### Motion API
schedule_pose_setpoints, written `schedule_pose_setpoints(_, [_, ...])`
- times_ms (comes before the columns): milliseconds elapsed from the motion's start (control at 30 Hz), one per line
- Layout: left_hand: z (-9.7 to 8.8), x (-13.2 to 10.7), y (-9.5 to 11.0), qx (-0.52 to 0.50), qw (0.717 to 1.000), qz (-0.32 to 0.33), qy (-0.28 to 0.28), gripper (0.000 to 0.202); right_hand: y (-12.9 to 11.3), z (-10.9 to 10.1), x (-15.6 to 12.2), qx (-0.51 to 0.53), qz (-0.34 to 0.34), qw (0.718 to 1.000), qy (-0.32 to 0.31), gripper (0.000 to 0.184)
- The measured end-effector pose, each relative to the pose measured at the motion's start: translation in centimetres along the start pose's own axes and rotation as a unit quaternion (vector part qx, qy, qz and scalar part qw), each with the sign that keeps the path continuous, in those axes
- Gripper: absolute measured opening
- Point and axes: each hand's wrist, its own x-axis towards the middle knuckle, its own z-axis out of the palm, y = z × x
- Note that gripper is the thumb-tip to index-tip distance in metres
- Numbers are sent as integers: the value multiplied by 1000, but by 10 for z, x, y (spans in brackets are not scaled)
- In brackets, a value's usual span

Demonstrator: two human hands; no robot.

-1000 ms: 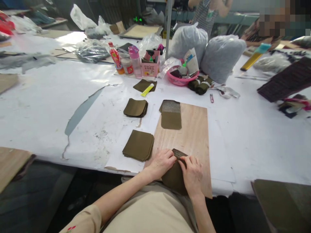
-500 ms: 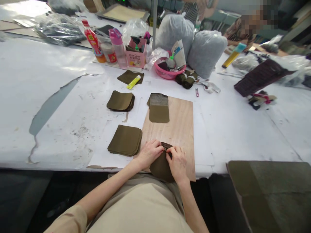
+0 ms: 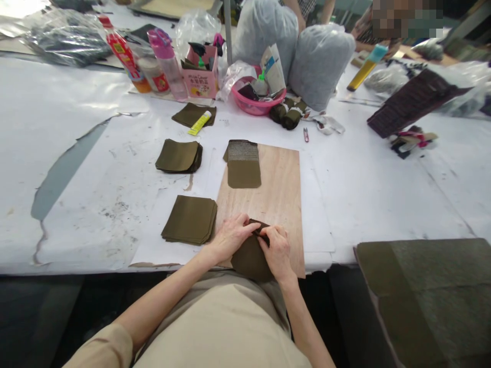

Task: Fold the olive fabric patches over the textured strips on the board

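Head view. Olive piece (image 3: 251, 262) at near end of wooden board (image 3: 282, 189), far edge dark and apparently folded. Left hand (image 3: 232, 236) on that edge, fingers bent and close together; can't tell pinch from press. Right hand (image 3: 276, 250) just beside, thumb and index nearly closed, pinching same edge. Looks light, thin, bendable with some body; probably neither fragile nor very slippery. Best held at the fold, fingertips close together, to limit creep.
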Motion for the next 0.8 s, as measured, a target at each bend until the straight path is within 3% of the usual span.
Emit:
schedule_pose_setpoints(267, [-4,3,5,66,997,45,-20,19,9,1,-2,18,-11,1000,10,6])
schedule_pose_setpoints(567, [-8,7,6,69,994,72,-43,14,12,-1,-6,-6,-53,998,18,8])
schedule_pose_setpoints(800, [-17,16,-1,92,992,41,-70,11,19,-9,-10,-51,-26,998,15,7])
